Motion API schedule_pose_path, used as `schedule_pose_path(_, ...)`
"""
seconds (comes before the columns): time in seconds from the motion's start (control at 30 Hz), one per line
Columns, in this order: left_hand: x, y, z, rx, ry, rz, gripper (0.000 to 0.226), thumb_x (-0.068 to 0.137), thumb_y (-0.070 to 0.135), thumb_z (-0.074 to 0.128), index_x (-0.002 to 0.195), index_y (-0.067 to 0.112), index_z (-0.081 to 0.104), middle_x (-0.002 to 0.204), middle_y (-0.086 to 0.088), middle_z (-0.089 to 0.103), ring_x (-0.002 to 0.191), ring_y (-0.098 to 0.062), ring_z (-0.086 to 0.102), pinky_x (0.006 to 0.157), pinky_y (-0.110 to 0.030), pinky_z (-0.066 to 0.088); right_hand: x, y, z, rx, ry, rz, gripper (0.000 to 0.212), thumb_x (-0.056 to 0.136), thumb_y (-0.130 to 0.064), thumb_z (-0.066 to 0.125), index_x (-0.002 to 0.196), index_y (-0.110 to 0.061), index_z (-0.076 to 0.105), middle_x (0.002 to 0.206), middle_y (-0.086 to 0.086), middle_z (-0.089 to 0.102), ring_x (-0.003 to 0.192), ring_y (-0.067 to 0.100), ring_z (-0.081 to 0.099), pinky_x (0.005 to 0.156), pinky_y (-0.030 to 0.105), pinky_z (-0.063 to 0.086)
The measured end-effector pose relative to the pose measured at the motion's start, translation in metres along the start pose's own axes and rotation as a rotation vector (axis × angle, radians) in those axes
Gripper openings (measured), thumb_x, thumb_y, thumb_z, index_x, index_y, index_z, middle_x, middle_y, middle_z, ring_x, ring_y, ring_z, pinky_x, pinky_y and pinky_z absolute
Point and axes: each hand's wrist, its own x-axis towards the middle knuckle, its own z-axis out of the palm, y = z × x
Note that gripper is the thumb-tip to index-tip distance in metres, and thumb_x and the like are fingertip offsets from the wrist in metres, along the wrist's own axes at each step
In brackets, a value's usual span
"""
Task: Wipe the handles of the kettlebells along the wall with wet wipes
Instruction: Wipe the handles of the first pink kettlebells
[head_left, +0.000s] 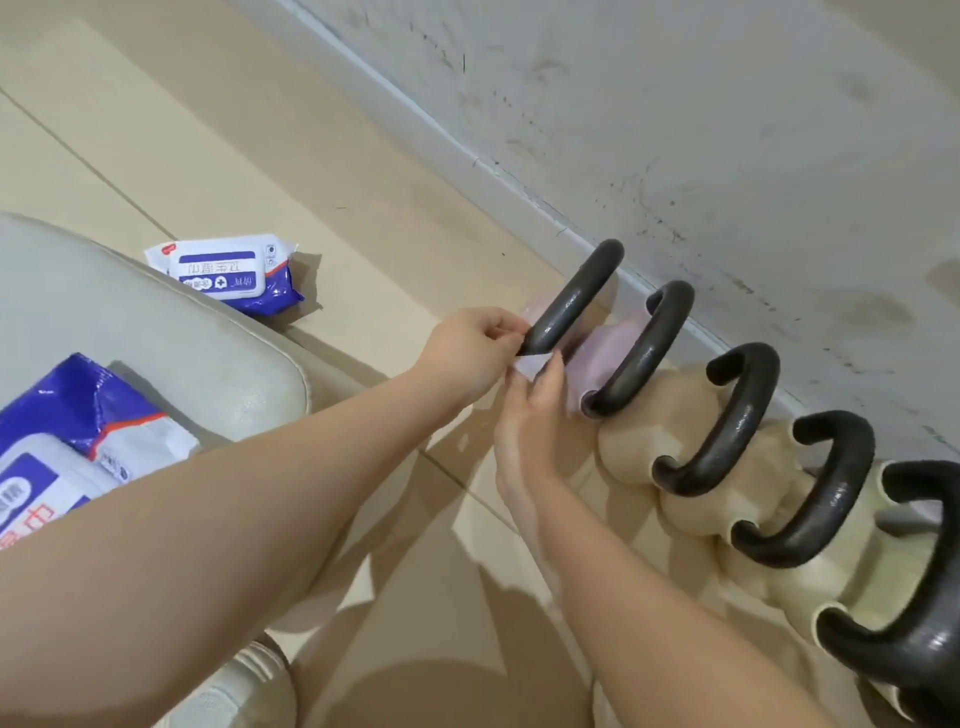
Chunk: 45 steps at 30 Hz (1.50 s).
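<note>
A row of kettlebells with thick black curved handles stands along the wall, running from the middle of the frame down to the lower right corner. The farthest kettlebell (569, 301) has a pale pink body, and so does the second kettlebell (641, 353) just beside it. The next ones, like the third kettlebell (722, 415), have tan bodies, and the nearest ones in the lower right look cream.

Both hands meet at the near end of the farthest handle, in the middle of the frame. The left hand (475, 348) has its fingers curled, and they pinch a small white wet wipe (530, 366) against the bottom end of that handle. The right hand (530, 421) comes up from below, and its fingertips touch the same wipe at the lower edge. Only a little bit of the wipe shows between the two hands. I cannot tell how tightly the right fingers hold it.

The grey-white wall (727, 130) fills the upper right and has dark scuff marks on it. The floor is made of shiny beige tiles (208, 156).

A blue and white pack of wet wipes (234, 273) lies on the floor in the left middle. A pale cushioned seat (156, 338) sits at the left, and a second blue and white pack (67, 452) rests on it at the left edge.
</note>
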Motion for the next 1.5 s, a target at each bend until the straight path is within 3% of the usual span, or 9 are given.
schedule_pose_path(0.2,0.004,0.001,-0.002,-0.085,0.034,-0.06,0.029,0.084,0.019,0.045,0.084,0.016,0.073,0.096,-0.005,0.071,0.092,-0.021,0.061,0.066,-0.02,0.042,0.014,0.001,0.011,0.002,0.099,-0.087,0.01,0.096,-0.012,0.041,0.106,-0.012,0.044,0.099,0.001,0.055,0.083,-0.003,0.054,0.074,0.009,0.042)
schedule_pose_path(0.43,0.006,-0.003,0.0,-0.19,0.081,-0.096,0.039,0.09,0.026,0.035,0.076,0.016,0.07,0.088,0.004,0.071,0.087,-0.011,0.061,0.059,-0.006,0.041,0.02,0.019,0.014,-0.209,0.123,-0.232,0.025,0.092,-0.016,0.044,0.087,-0.04,0.039,0.091,-0.015,0.05,0.093,0.011,0.053,0.08,0.017,0.039)
schedule_pose_path(0.57,0.006,-0.007,0.0,-0.168,0.075,-0.083,0.044,0.091,0.031,0.03,0.08,0.017,0.071,0.095,0.002,0.072,0.093,-0.013,0.061,0.067,-0.016,0.042,0.026,0.01,0.015,-0.179,0.124,-0.252,0.023,0.095,-0.009,0.039,0.088,-0.031,0.038,0.088,-0.013,0.053,0.08,-0.01,0.055,0.073,0.006,0.039)
schedule_pose_path(0.7,0.005,-0.013,0.002,-0.224,0.069,-0.092,0.05,0.095,0.034,0.025,0.083,0.013,0.069,0.097,-0.005,0.072,0.099,-0.019,0.062,0.084,-0.023,0.043,0.032,0.008,0.018,-0.256,0.178,-0.332,0.053,0.092,-0.015,0.035,0.142,-0.013,0.02,0.143,0.009,0.036,0.132,0.018,0.036,0.106,0.027,0.035)
schedule_pose_path(0.83,-0.003,-0.01,0.004,-0.475,0.041,-0.194,0.046,0.099,0.04,0.023,0.083,0.017,0.06,0.082,0.001,0.064,0.082,-0.016,0.059,0.086,-0.032,0.042,0.033,0.008,0.01,-0.759,0.174,-0.584,0.063,0.091,-0.018,0.033,0.147,-0.002,0.009,0.156,0.019,0.003,0.144,0.029,0.005,0.118,0.037,0.006)
schedule_pose_path(1.0,-0.011,-0.009,0.004,-0.546,0.13,-0.288,0.055,0.098,0.047,0.02,0.127,0.011,0.05,0.127,-0.002,0.054,0.118,-0.017,0.05,0.095,-0.03,0.035,0.049,0.009,-0.029,-1.48,-0.066,-1.135,0.04,0.089,-0.002,0.035,0.125,-0.001,0.053,0.143,0.018,0.043,0.136,0.032,0.022,0.115,0.038,0.001)
schedule_pose_path(1.13,-0.013,-0.011,-0.001,-0.544,0.209,-0.32,0.052,0.097,0.049,0.021,0.118,0.015,0.054,0.134,-0.003,0.053,0.125,-0.019,0.047,0.111,-0.039,0.03,0.058,-0.005,-0.049,-2.022,-0.472,-1.461,0.043,0.083,-0.009,0.033,0.101,-0.009,0.072,0.111,0.008,0.07,0.118,0.025,0.057,0.109,0.038,0.023)
schedule_pose_path(1.3,-0.022,-0.017,-0.004,-0.556,0.235,-0.334,0.048,0.097,0.049,0.02,0.111,0.018,0.054,0.129,-0.002,0.054,0.124,-0.02,0.047,0.112,-0.041,0.03,0.069,-0.03,-0.041,-2.084,-0.499,-1.433,0.038,0.086,-0.021,0.046,0.119,-0.006,0.059,0.117,0.012,0.064,0.107,0.03,0.06,0.103,0.038,0.03)
schedule_pose_path(1.5,-0.026,-0.016,-0.006,-0.574,0.27,-0.317,0.046,0.098,0.047,0.02,0.107,0.016,0.053,0.117,-0.002,0.055,0.113,-0.019,0.052,0.108,-0.04,0.035,0.058,-0.044,-0.03,-2.2,-0.77,-1.268,0.061,0.091,-0.049,0.033,0.136,-0.009,0.038,0.142,0.012,0.043,0.134,0.028,0.036,0.112,0.037,0.02)
